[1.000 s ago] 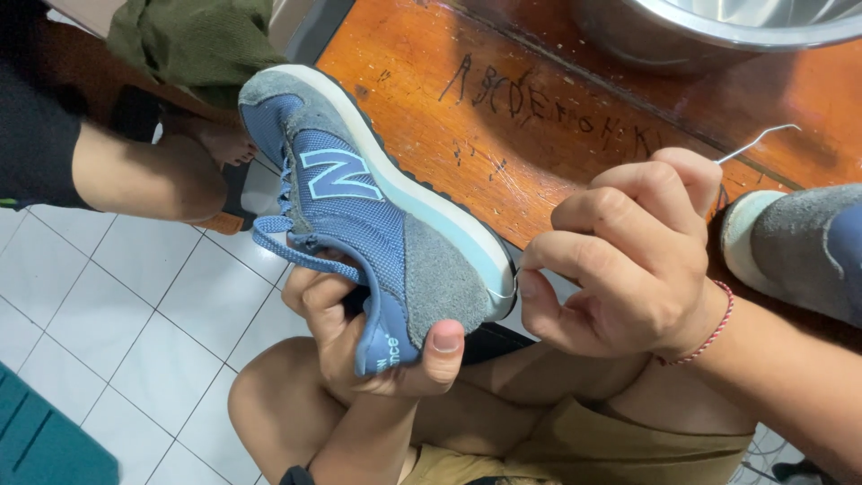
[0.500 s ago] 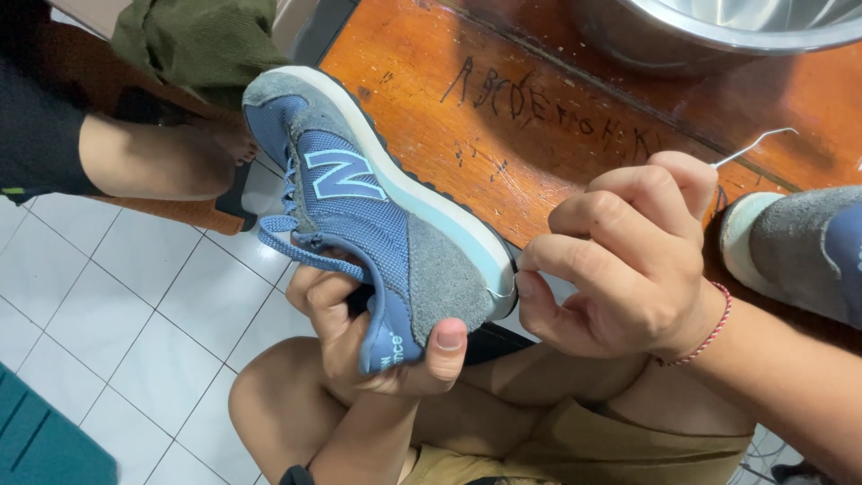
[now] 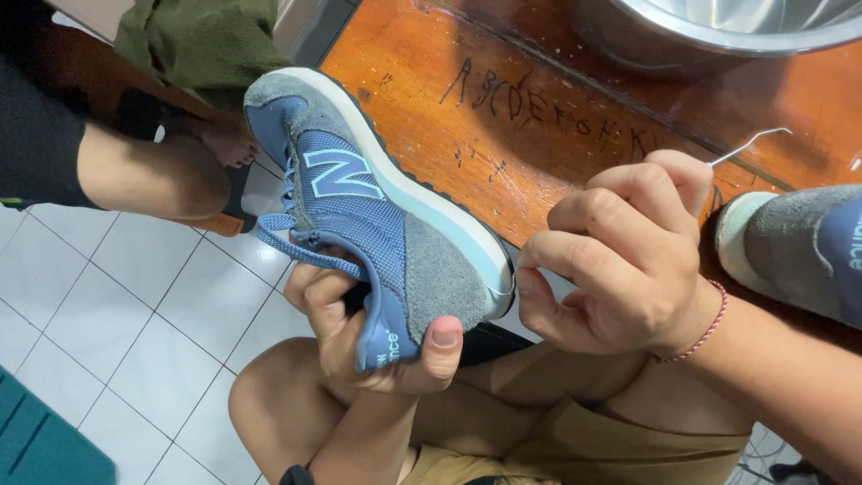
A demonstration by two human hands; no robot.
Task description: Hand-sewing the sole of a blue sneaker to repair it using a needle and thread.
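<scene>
blue sneaker (image 3: 377, 216) centre-left of frame, sole to right, heel low. left hand (image 3: 373, 337) below it, fingers clamped round heel, thumb on grey suede. right hand (image 3: 620, 260) at centre-right, fingertips pinched together at heel edge of sole, gripping thin wire hook (image 3: 750, 144). second shoe (image 3: 799, 247) on wooden table (image 3: 467, 117) at right edge.

Second shoe (image 3: 804, 251) cut off rightward

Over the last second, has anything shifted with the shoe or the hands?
Hardly anything. The blue shoe has tipped very slightly, its toe a touch further left. The left hand still grips its heel end, and the right hand still pinches at the heel edge with the thin hooked needle sticking up. Nothing was released.
</scene>
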